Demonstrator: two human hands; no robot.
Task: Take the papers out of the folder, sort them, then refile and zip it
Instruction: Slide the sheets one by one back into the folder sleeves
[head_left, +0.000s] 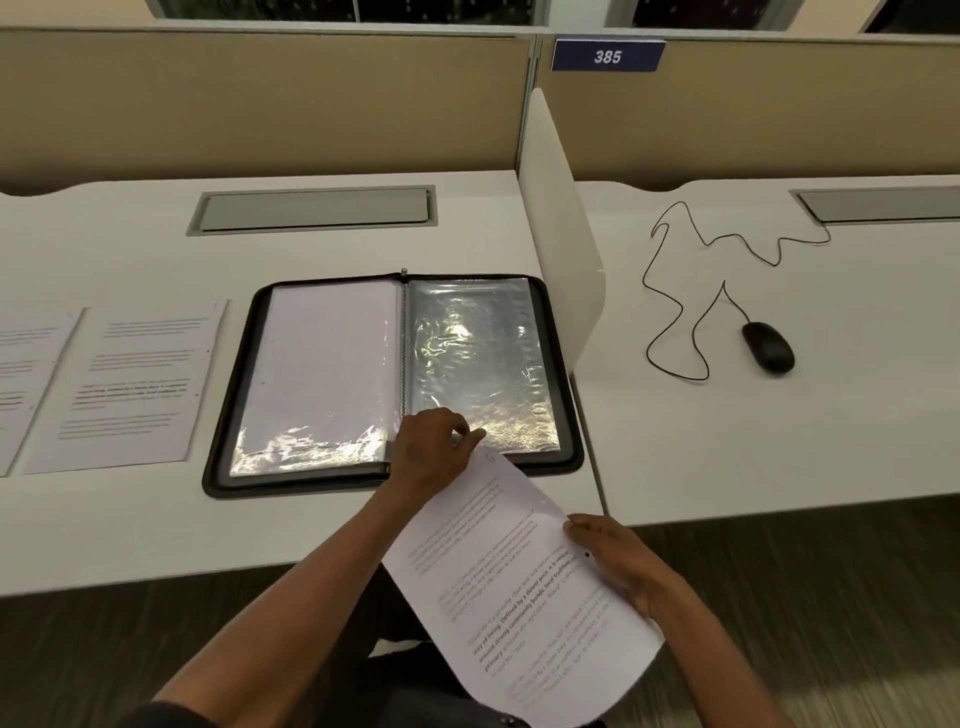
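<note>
The folder (393, 384) lies open and flat on the desk (130, 519), its black zip border visible all round and the spiral spine running down the middle. The left page holds a white sheet inside a clear sleeve; the right sleeve (480, 364) looks shiny and dark, with no sheet discernible in it.

The left hand (431, 452) rests at the lower edge of the folder, near the foot of the spine. Its thumb and forefinger are drawn together at the bottom edge of the right sleeve; whether they actually pinch the plastic cannot be told.

The right hand (618, 558) holds a printed sheet (519, 582) by its right edge, thumb on top and fingers curled underneath. The sheet slants from the folder's lower edge out past the desk front, over the person's lap. Its top corner lies just beside the left hand's fingers.

Two further printed papers (130, 384) lie side by side on the desk to the left of the folder, apart from it.

Beyond a white divider (561, 249), a black mouse (768, 346) with its looping cable sits on the neighbouring desk. A blue plate reading 385 (607, 55) is fixed to the partition.
</note>
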